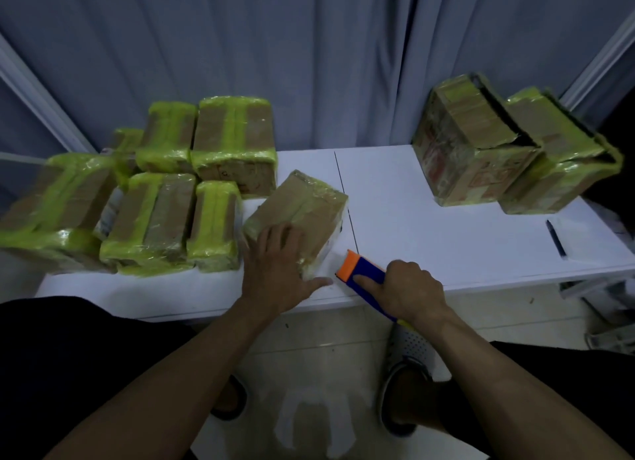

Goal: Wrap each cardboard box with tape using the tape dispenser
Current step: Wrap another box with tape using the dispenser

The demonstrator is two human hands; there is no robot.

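**Here: one box held flat, dispenser at its corner**

Near the table's (429,219) front edge, just left of the seam between its two white panels, lies the cardboard box (302,205), turned at an angle and already glossy with clear and yellow-green tape. The left hand (275,267) presses flat on its near end, fingers spread and straight, thumb stretched out onto the surface. Just beside the box's near right corner, the right hand (409,291) grips the blue tape dispenser (360,270), with the forefinger laid along its body and the orange head pointing at the box.

A crowd of wrapped boxes (165,202) fills the table's left end, and the nearest one is touching the held box or just beside it. Two larger boxes (474,150) stand at the far right corner, their flaps gaping. A dark pen (556,238) lies by the right edge. A grey curtain (309,47) hangs behind.

The leftmost boxes are blurred and partly cut off. The dispenser's roll is hidden under the right hand. Whether any tape runs from dispenser to box cannot be made out. Below the front edge, a shoe (405,367) shows between the forearms.
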